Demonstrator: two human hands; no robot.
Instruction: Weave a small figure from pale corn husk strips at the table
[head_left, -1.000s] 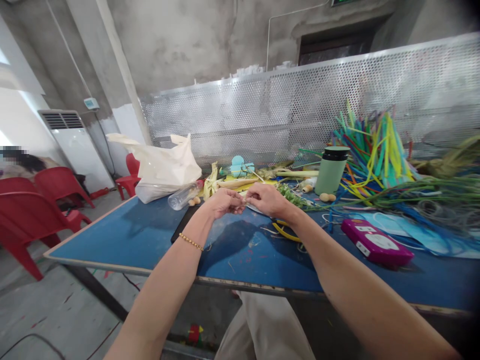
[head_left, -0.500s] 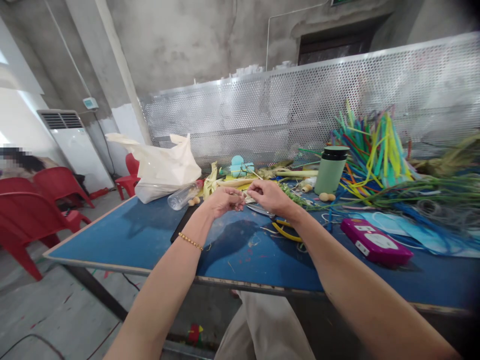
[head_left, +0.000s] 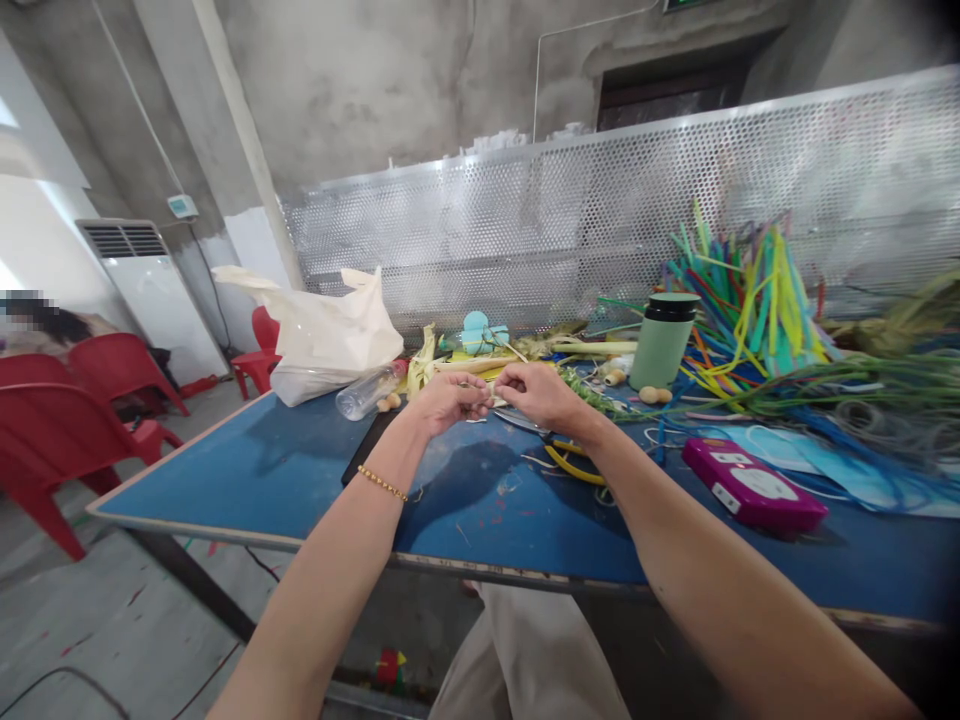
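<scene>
My left hand [head_left: 452, 400] and my right hand [head_left: 536, 393] meet above the blue table [head_left: 300, 490], fingertips almost touching. Both are closed in a pinch. Whatever lies between the fingers is too small to make out. Below my right hand are pliers with yellow handles [head_left: 574, 464], partly hidden by the wrist. Pale dried husks [head_left: 424, 365] lie just behind my left hand. Close to its wrist are small tan peanuts [head_left: 388, 402] and a clear plastic bottle [head_left: 367, 392]. A dark flat object [head_left: 365, 450] is partly covered by my left forearm.
A white plastic bag [head_left: 330, 335] stands at the back left. To the right are a green thermos [head_left: 663, 345], a purple power strip [head_left: 754, 484], blue face masks [head_left: 802, 450] and a heap of coloured strips [head_left: 772, 290]. A perforated metal panel [head_left: 480, 240] borders the table's back.
My hands stay in nearly the same place, with the fingers shifting only slightly. Nothing else has visibly moved.
</scene>
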